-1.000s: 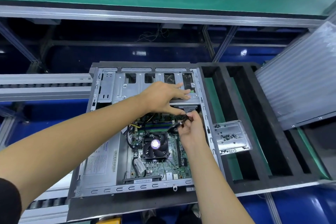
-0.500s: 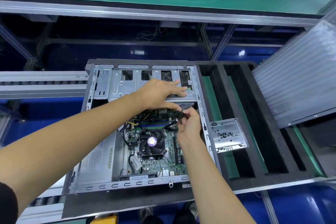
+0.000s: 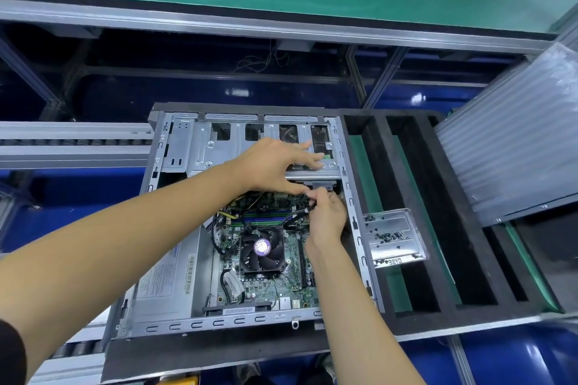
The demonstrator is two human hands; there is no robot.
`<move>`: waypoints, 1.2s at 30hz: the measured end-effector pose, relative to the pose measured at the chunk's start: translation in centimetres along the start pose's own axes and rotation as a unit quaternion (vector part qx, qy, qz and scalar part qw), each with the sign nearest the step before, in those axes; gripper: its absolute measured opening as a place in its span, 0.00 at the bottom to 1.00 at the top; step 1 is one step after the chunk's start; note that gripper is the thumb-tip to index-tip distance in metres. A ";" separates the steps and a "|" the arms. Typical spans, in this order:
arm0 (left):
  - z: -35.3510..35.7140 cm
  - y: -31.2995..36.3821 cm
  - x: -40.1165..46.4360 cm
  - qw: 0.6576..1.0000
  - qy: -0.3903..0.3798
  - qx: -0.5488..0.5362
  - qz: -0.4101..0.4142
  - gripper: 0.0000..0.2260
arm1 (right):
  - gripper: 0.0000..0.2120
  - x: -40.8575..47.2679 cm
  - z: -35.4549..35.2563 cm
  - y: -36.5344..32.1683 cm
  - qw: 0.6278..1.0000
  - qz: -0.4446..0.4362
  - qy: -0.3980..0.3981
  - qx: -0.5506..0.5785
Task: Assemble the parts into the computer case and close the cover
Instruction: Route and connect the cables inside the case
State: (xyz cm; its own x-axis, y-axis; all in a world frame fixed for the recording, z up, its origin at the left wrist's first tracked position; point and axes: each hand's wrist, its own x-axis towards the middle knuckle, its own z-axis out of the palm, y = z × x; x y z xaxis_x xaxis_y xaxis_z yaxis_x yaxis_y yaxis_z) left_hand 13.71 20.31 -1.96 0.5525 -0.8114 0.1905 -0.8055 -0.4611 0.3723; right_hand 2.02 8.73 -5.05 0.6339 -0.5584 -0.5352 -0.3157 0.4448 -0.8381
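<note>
Pressing flat, the left hand [image 3: 275, 166] spreads its fingers on the drive cage [image 3: 237, 147] of the computer case [image 3: 175, 327]; just below them, the right hand [image 3: 327, 216] pinches a black cable connector [image 3: 309, 201].

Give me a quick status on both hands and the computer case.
Left hand flat on the drive cage. Right hand pinching a black cable just below it. Computer case open, cover not on. Nothing in the way.

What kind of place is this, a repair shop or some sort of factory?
Most likely a factory assembly line for computers. An open computer case sits on a black foam tray with slots, beside a roller conveyor. A clear box of screws lies within reach of the worker.
</note>
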 end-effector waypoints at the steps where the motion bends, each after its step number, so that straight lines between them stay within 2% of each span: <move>1: 0.0 0.1 0.0 1.000 0.002 0.002 0.000 0.21 | 0.18 0.1 0.1 0.0 1.000 0.002 0.003 -0.002; 4: 0.1 0.1 -0.1 1.000 0.012 0.000 0.003 0.21 | 0.18 0.2 0.2 0.0 1.000 0.008 0.008 0.002; 12: 0.0 0.0 -0.5 1.000 0.004 -0.009 -0.010 0.19 | 0.03 -0.9 -0.3 -1.1 0.997 0.033 -0.034 -0.055; 14: -0.3 0.3 -0.6 1.000 -0.018 -0.011 -0.014 0.19 | 0.12 -1.2 -0.3 -1.2 0.993 0.062 -0.051 -0.088; 16: -0.6 1.0 -0.9 0.999 -0.030 -0.015 -0.016 0.18 | 0.20 -1.4 -0.9 -1.3 0.976 0.039 -0.069 -0.202; 17: -0.7 1.2 -1.1 1.000 -0.018 -0.013 -0.022 0.17 | 0.22 -1.5 -1.4 -1.4 0.951 0.006 -0.082 -0.299; 18: -0.7 1.4 -1.5 0.999 0.005 -0.008 -0.032 0.16 | 0.22 -1.7 -2.0 -1.4 0.908 -0.029 -0.107 -0.403; 20: -0.7 2.0 -2.8 0.997 0.066 0.018 -0.048 0.14 | 0.19 -2.1 -3.1 -1.5 0.787 -0.090 -0.174 -0.585; 21: -0.8 2.4 -3.4 0.995 0.086 0.036 -0.041 0.13 | 0.17 -2.3 -3.5 -1.4 0.724 -0.113 -0.196 -0.651; 22: -0.9 2.9 -4.0 0.994 0.092 0.054 -0.020 0.11 | 0.16 -2.6 -3.7 -1.3 0.677 -0.130 -0.210 -0.693; 23: -1.0 3.4 -4.5 0.994 0.084 0.061 0.017 0.11 | 0.15 -2.8 -3.9 -1.3 0.647 -0.137 -0.217 -0.718; 26: -0.9 5.2 -5.8 0.988 -0.036 0.072 0.133 0.08 | 0.15 -3.3 -4.0 -0.9 0.620 -0.105 -0.231 -0.743; 28: -0.1 6.3 -6.6 0.978 -0.126 0.088 0.142 0.07 | 0.15 -3.3 -4.0 -0.6 0.597 -0.088 -0.258 -0.755; 29: 0.5 7.0 -6.8 0.976 -0.157 0.097 0.117 0.07 | 0.15 -3.4 -3.9 -0.5 0.570 -0.085 -0.274 -0.770; 31: 1.6 8.0 -7.0 0.977 -0.202 0.070 0.002 0.05 | 0.18 -3.4 -3.6 -0.7 0.506 -0.074 -0.300 -0.805; 33: 2.4 8.8 -6.6 0.968 -0.228 -0.008 -0.106 0.14 | 0.20 -3.7 -3.3 -1.7 0.441 -0.054 -0.337 -0.830; 34: 2.8 9.0 -6.5 0.967 -0.231 -0.023 -0.103 0.16 | 0.20 -3.7 -3.1 -2.6 0.414 -0.047 -0.356 -0.836; 36: 3.2 9.8 -6.4 0.956 -0.244 -0.068 -0.148 0.10 | 0.17 -3.5 -2.6 -5.0 0.392 -0.049 -0.379 -0.837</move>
State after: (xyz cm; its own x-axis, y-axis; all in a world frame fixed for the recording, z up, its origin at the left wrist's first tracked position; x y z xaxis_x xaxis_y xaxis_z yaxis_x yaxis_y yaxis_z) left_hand 1.65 19.84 -2.42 0.5599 -0.7389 -0.3749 -0.5753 -0.6723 0.4658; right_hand -0.47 6.59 0.76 0.5282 0.1348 -0.8383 0.1178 -0.9894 -0.0848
